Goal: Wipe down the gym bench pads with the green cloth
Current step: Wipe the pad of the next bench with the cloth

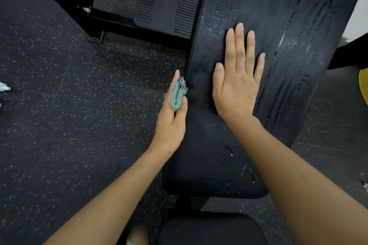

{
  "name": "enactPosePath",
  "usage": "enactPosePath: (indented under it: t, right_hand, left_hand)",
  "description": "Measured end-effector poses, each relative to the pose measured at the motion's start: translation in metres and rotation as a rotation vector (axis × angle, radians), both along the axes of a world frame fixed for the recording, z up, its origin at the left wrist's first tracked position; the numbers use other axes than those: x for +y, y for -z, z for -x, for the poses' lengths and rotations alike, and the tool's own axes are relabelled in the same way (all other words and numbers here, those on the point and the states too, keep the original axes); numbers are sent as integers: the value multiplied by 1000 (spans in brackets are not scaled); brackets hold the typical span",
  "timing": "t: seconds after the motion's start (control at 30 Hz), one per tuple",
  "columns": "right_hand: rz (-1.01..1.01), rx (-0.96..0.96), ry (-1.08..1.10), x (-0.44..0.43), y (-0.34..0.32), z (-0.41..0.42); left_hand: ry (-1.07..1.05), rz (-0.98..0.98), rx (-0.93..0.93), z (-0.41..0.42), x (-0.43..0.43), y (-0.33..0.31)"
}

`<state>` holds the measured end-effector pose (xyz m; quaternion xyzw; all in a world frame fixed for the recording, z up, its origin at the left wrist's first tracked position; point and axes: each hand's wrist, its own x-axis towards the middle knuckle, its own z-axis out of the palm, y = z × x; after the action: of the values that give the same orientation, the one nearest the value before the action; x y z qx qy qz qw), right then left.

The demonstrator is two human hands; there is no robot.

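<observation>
A long black bench pad [282,16] runs up the middle right of the head view, its worn surface streaked with wet marks. My right hand [237,83] lies flat on it, fingers straight and together. My left hand [171,119] is edge-on against the pad's left side and holds the folded green cloth [177,95] between thumb and fingers, pressing it to that side edge. A second, smaller black pad [211,230] sits at the bottom, close to me.
Speckled black rubber flooring [69,105] spreads to the left. A black steel frame [111,24] and a ribbed foot plate [169,2] stand at the upper left. A yellow object [363,85] shows at the right edge.
</observation>
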<state>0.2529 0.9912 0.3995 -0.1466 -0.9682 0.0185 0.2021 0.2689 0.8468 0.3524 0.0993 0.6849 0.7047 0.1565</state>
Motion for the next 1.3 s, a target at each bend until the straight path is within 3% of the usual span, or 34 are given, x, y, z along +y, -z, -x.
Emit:
enactPosePath:
  t: [0.47,0.97,1.3]
  right_hand:
    - [-6,-120,-109,-30,53,-87]
    - [-33,-108,-97,-29,57,-86]
    - [-27,-80,-89,-30,58,-86]
  left_hand:
    - [-33,52,-41,-40,-16,23]
    - [-45,11,42,23,12,-7]
    - [-22,52,5,-35,-15,15]
